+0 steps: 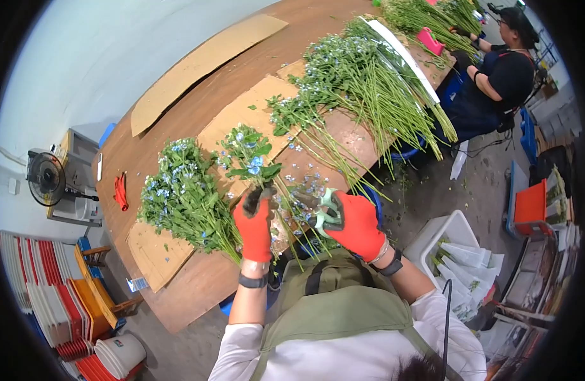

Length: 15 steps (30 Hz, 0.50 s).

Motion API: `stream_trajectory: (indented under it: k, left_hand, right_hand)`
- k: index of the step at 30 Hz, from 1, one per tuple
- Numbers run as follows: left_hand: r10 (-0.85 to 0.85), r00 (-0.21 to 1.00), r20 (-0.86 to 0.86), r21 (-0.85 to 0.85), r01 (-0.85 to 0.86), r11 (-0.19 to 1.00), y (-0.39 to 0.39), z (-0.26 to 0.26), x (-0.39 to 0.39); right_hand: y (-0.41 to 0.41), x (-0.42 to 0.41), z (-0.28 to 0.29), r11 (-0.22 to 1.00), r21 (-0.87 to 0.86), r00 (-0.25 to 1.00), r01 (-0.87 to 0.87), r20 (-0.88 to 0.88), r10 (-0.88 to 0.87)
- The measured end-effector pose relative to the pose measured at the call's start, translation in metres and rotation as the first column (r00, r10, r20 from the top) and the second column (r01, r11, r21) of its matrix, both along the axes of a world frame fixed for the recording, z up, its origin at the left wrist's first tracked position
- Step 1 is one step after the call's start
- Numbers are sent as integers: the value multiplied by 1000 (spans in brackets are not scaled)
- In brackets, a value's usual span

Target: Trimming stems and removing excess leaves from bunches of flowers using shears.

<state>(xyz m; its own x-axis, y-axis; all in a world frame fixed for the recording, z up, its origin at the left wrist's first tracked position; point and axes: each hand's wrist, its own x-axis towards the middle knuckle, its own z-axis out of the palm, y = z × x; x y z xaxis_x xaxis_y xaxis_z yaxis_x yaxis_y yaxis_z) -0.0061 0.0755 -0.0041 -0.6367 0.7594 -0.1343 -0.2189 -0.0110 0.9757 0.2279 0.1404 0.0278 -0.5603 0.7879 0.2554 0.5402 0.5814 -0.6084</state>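
My left hand (254, 221), in a red glove with a dark palm, grips a few leafy stems with blue flowers (248, 157) just below their lower leaves. In my right hand (357, 224), gloved alike, are scissors with pale green handles (328, 209); their dark blades point left toward the stems. Beyond the blades, small loose blue blossoms (309, 183) lie scattered. A thick pile of blue-flowered stems (178, 190) rests to the left of my left hand. Farther right, a larger heap of long stems (354, 81) lies with its cut ends over the table's edge.
Flat cardboard pieces (206, 66) lie on the brown table (178, 305). A spare red glove (120, 190) and a fan (47, 178) are at left. A white bin (447, 228) with wrapped bunches stands at right. Another person (504, 81) works beside a pink container (430, 41).
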Motion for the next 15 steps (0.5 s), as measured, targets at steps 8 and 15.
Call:
stream_trajectory:
  k: [8,15]
  left_hand:
    - [101,985,-143,103,-87,991,-21,17,33]
    - [-6,999,-50,61,9,998,-31,24,35]
  right_hand:
    - [-9,11,29,998,61,1000,4,17,-5]
    - [-12,17,33,998,67,999,-5,34,3]
